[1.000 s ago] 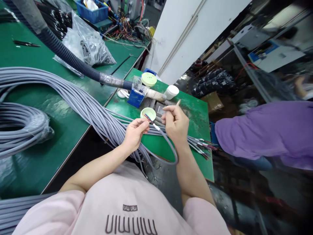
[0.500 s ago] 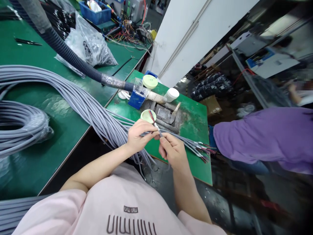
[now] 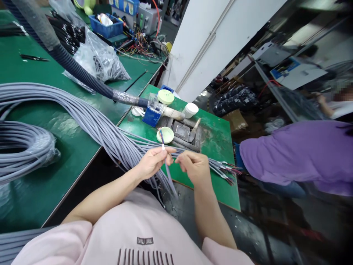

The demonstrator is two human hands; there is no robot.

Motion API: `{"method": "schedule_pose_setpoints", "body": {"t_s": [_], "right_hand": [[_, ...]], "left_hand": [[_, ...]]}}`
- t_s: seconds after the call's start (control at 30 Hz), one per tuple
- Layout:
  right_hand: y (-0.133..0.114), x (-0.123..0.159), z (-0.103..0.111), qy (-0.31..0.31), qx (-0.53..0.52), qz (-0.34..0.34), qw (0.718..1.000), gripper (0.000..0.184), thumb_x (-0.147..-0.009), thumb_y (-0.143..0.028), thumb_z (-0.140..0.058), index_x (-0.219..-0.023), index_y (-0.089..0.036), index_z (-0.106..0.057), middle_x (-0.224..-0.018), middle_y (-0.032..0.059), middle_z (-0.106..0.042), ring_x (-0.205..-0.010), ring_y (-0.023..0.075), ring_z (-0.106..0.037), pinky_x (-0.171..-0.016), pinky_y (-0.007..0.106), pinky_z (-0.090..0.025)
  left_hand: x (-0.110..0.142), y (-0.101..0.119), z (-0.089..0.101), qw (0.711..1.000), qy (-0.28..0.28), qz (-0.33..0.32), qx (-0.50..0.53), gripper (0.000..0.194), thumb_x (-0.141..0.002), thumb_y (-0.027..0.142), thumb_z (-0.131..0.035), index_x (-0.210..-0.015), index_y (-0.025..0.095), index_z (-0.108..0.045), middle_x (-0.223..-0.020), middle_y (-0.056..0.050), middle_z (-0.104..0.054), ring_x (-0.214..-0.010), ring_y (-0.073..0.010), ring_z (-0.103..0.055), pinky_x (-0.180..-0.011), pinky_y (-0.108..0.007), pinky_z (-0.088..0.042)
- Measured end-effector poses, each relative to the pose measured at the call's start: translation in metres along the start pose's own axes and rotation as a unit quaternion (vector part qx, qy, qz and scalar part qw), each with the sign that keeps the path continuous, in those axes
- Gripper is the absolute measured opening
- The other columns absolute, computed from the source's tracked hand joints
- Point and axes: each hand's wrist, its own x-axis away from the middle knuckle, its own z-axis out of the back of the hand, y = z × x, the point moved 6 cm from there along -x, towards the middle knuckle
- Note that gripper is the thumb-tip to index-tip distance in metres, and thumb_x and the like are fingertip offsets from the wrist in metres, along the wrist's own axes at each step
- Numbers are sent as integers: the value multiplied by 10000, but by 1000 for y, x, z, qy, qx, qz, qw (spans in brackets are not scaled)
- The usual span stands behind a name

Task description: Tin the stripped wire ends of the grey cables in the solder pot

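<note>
A grey cable stands in the pinch of my left hand, close below its white collar. Thin coloured wires fan out from the cable's end, in front of a pale green dish. My right hand is just to the right, apart from the cable, with curled fingers and nothing visible in them. Behind both hands a thick bundle of grey cables crosses the bench corner. Its stripped wire ends lie near the right edge of the small green table.
A square metal pot with a scraper-like tool lies beyond my hands. Near it are a hose, a blue block, and a white tub. A person in a purple top is close on the right.
My right hand came from over the metal pot to the cable by my left hand, then moved off it. The tool now rests at the pot. The cable's wires now point more upright.
</note>
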Motion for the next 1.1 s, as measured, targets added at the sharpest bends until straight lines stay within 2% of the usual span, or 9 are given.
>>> {"method": "schedule_pose_setpoints", "body": {"t_s": [0.1, 0.27, 0.4, 0.57, 0.63, 0.7, 0.83, 0.97, 1.1], "right_hand": [[-10, -17, 4, 21, 18, 2, 1000, 256, -750, -362, -656, -584, -168, -647, -418, -57, -442, -398, 63, -345, -397, 213, -258], [-25, -37, -24, -59, 44, 7, 997, 219, -723, -367, -675, -655, -159, -686, -446, -53, -459, -430, 65, -351, -407, 209, -280], [-30, -38, -31, -13, 38, 45, 998, 242, -754, -317, -643, -567, -165, -630, -439, -57, -432, -414, 56, -337, -398, 208, -269], [-18, -28, -21, 55, 21, 81, 995, 205, -800, -325, -637, -665, -180, -692, -458, -48, -521, -396, 82, -440, -409, 221, -363], [-17, -21, -14, 78, 49, 127, 988, 164, -835, -297, -613, -762, -195, -718, -569, -20, -626, -477, 112, -542, -480, 243, -449], [-22, -10, -9, 86, 96, 227, 965, 149, -857, -229, -588, -916, -222, -725, -744, 15, -705, -645, 149, -629, -614, 287, -518], [-25, 14, -18, 2, 218, 407, 887, 364, -840, -108, -568, -1145, -281, -666, -1135, 62, -700, -1065, 216, -615, -906, 411, -513], [-11, 16, -25, -35, 277, 429, 859, 284, -881, -194, -561, -1098, -323, -690, -1257, 40, -653, -1262, 235, -508, -990, 450, -487], [-10, -1, -5, 29, 226, 389, 893, 222, -917, -331, -529, -1051, -278, -697, -1109, 73, -717, -1170, 261, -594, -944, 473, -517]], "left_hand": [[6, -7, 6, 998, -43, 37, -12, 373, -699, 469, -785, -879, 144, -757, -484, 27, -559, -531, -93, -532, -718, -287, -472], [14, -13, 11, 995, -62, 65, -45, 425, -670, 516, -790, -868, 140, -758, -469, 35, -540, -494, -86, -493, -715, -300, -458], [15, -11, 15, 996, -51, 61, -49, 425, -672, 508, -791, -878, 138, -760, -475, 30, -547, -497, -89, -496, -714, -300, -459], [13, -6, 22, 998, -36, 42, -10, 361, -719, 451, -776, -906, 143, -757, -508, 17, -569, -547, -97, -533, -723, -289, -474], [12, -4, 24, 999, -23, 35, 7, 348, -718, 436, -781, -900, 140, -754, -513, 18, -569, -557, -100, -543, -715, -282, -479], [11, 0, 25, 999, -4, 34, 23, 351, -704, 424, -794, -894, 132, -749, -517, 20, -570, -562, -100, -548, -701, -270, -483], [5, 4, 24, 998, 34, 42, 39, 368, -684, 430, -805, -830, 101, -725, -572, 8, -590, -577, -93, -558, -638, -230, -477], [-1, 2, 18, 998, 26, 48, 13, 379, -708, 481, -767, -719, 113, -676, -638, 1, -598, -527, -82, -529, -516, -215, -435], [-1, 15, 21, 980, 32, -46, -190, 409, -781, 526, -679, -936, 148, -711, -752, -38, -682, -679, -141, -607, -678, -287, -486]]}}
